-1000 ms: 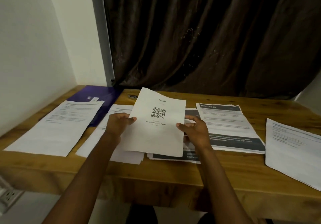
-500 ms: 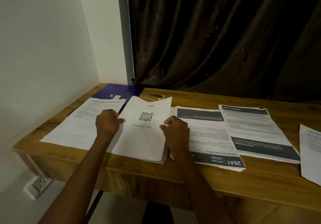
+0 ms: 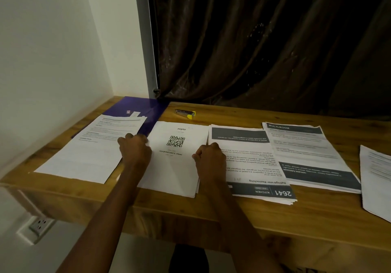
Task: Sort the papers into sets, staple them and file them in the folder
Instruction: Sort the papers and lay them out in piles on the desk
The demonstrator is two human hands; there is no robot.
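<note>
A white sheet with a QR code [image 3: 175, 167] lies flat on top of a small pile of sheets near the desk's front edge. My left hand [image 3: 135, 150] grips its left edge with curled fingers. My right hand [image 3: 209, 160] pinches its right edge, knuckles up. A purple folder [image 3: 148, 107] lies at the back left, partly under a text sheet [image 3: 91, 150]. A small stapler with a yellow end [image 3: 185, 113] lies behind the QR sheet.
Right of my hands lie a "Kitchen 2641" stack [image 3: 251, 173], a "Multi-room" stack [image 3: 306, 152] and another sheet [image 3: 376, 177] at the right edge. The wooden desk [image 3: 232, 215] meets a white wall on the left and a dark curtain [image 3: 264, 50] behind. A wall socket [image 3: 40, 224] sits below left.
The QR sheet was held up above the papers; both hands have lowered it to the left onto the pile beside the folder, where it now lies flat.
</note>
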